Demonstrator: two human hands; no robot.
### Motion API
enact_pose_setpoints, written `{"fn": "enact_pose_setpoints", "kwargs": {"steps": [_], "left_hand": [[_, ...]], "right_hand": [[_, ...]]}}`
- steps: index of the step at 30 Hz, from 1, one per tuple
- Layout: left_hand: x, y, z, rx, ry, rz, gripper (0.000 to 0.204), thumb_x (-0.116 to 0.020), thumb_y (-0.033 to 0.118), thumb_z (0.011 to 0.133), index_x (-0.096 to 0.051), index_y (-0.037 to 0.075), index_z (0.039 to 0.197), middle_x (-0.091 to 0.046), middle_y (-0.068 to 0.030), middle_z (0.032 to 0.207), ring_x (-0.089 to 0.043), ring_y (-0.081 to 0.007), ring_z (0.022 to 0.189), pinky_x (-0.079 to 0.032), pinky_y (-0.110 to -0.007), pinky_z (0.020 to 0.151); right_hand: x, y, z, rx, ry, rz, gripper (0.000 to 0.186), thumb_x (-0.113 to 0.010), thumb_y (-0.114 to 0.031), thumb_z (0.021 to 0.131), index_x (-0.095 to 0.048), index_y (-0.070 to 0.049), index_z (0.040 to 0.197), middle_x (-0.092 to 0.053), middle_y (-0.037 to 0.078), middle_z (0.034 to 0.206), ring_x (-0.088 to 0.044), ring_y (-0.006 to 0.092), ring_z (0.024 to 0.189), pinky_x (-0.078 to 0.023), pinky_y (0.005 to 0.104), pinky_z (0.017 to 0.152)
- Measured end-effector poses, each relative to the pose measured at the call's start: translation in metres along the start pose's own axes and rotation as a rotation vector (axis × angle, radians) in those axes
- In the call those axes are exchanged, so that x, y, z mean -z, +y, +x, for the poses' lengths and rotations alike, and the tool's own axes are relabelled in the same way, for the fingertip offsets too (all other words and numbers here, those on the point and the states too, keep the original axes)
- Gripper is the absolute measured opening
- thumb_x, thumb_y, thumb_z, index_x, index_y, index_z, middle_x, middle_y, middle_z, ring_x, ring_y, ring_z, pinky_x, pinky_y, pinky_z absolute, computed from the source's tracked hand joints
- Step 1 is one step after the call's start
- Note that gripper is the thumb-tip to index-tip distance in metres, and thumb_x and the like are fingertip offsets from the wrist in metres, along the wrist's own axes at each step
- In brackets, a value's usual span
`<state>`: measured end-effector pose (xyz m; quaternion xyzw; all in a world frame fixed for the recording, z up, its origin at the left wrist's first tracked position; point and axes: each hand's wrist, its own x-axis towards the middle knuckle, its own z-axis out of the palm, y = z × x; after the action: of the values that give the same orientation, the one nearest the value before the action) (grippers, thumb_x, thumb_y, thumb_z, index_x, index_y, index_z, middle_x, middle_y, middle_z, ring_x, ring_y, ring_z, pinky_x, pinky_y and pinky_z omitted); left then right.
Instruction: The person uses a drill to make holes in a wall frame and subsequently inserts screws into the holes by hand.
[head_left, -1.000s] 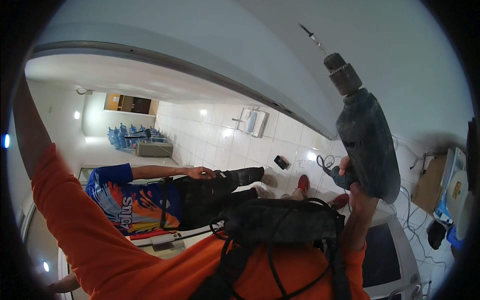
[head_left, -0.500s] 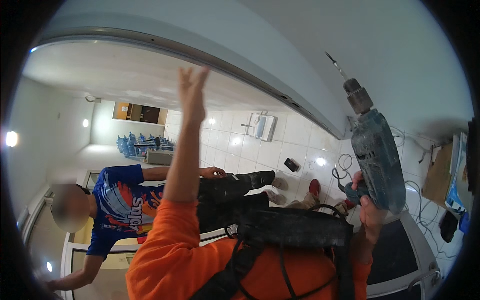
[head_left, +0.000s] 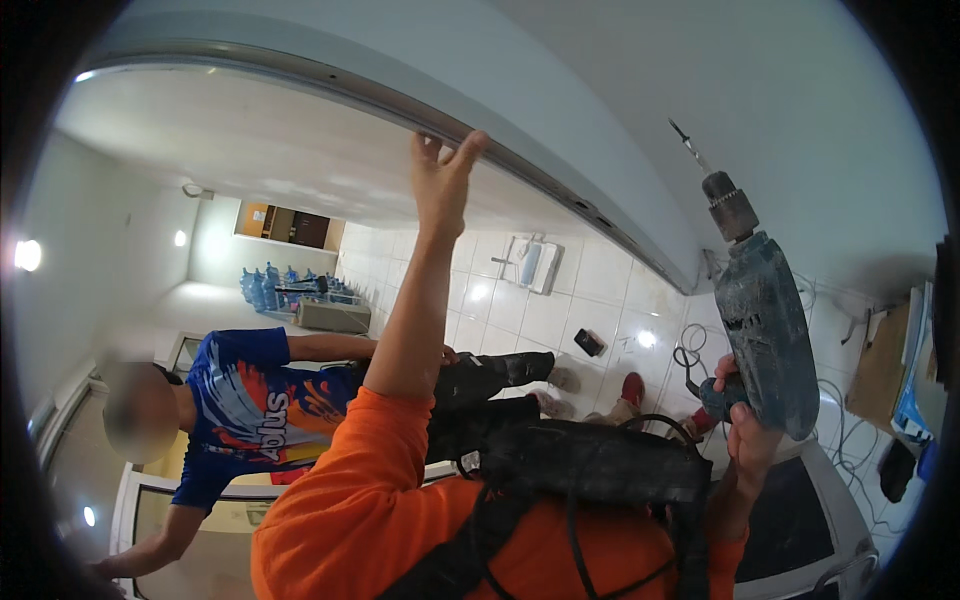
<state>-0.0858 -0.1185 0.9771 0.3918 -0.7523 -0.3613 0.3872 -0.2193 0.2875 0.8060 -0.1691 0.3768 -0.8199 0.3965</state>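
My left hand (head_left: 442, 185) is raised at the end of an outstretched arm and grips the edge of a long metal frame (head_left: 545, 180); the thumb lies over the metal and the fingertips are partly hidden. In my right hand (head_left: 745, 425) is a dusty blue-grey power drill (head_left: 768, 335), held by its handle with the fingers wrapped round it. A long thin bit (head_left: 688, 145) sits in the drill's dark chuck (head_left: 730, 205) and points up toward the pale wall, apart from it. The drill's cord curls down beside the handle.
A person in a blue patterned shirt (head_left: 270, 400) stands close on the left. Cables (head_left: 845, 440) and a brown board (head_left: 875, 365) lie at the right. A small black object (head_left: 589, 342) and a white tray-like item (head_left: 530, 265) rest on the tiles; several blue water bottles (head_left: 270, 285) stand farther off.
My left hand has moved right and closed on the metal frame's edge, where before it was in the air with fingers spread. The drill has shifted slightly right and down.
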Motion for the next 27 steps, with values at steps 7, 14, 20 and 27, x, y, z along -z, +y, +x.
{"fn": "enact_pose_setpoints", "kwargs": {"steps": [7, 14, 20, 27], "left_hand": [[-0.009, -0.001, 0.009, -0.051, 0.041, 0.017, 0.062, -0.087, 0.017, 0.085, -0.049, -0.004, 0.129, -0.063, -0.0139, 0.118, -0.064, -0.0211, 0.106, -0.055, -0.032, 0.091], [-0.006, -0.007, 0.013, -0.086, 0.033, 0.045, 0.073, -0.086, 0.030, 0.086, -0.043, -0.004, 0.135, -0.055, -0.0207, 0.136, -0.060, -0.0255, 0.122, -0.051, -0.040, 0.106], [0.042, 0.097, 0.062, -0.244, 0.158, -0.273, 0.102, -0.077, 0.034, 0.095, -0.010, -0.001, 0.163, -0.038, -0.0252, 0.158, -0.048, -0.0312, 0.140, -0.044, -0.043, 0.114], [0.073, 0.170, 0.130, -0.288, 0.181, -0.163, 0.090, -0.078, 0.044, 0.093, -0.030, 0.004, 0.158, -0.057, -0.0193, 0.143, -0.051, -0.0291, 0.137, -0.041, -0.055, 0.110]], "right_hand": [[-0.009, -0.001, 0.007, 0.046, 0.055, 0.023, 0.060, -0.070, -0.017, 0.078, -0.056, 0.008, 0.130, -0.064, 0.016, 0.109, -0.061, 0.0224, 0.092, -0.050, 0.0374, 0.084], [-0.011, -0.008, 0.029, 0.041, -0.003, 0.011, 0.067, -0.072, -0.020, 0.073, -0.054, 0.008, 0.130, -0.065, 0.019, 0.109, -0.064, 0.0258, 0.090, -0.054, 0.0376, 0.081], [-0.028, -0.032, 0.039, 0.002, -0.015, 0.090, 0.067, -0.076, -0.019, 0.073, -0.054, 0.007, 0.131, -0.066, 0.020, 0.109, -0.066, 0.0267, 0.091, -0.056, 0.0379, 0.080], [-0.026, -0.036, 0.054, -0.018, -0.144, 0.157, 0.072, -0.071, -0.008, 0.069, -0.052, 0.005, 0.137, -0.067, 0.021, 0.114, -0.067, 0.0319, 0.102, -0.058, 0.0412, 0.083]]}}
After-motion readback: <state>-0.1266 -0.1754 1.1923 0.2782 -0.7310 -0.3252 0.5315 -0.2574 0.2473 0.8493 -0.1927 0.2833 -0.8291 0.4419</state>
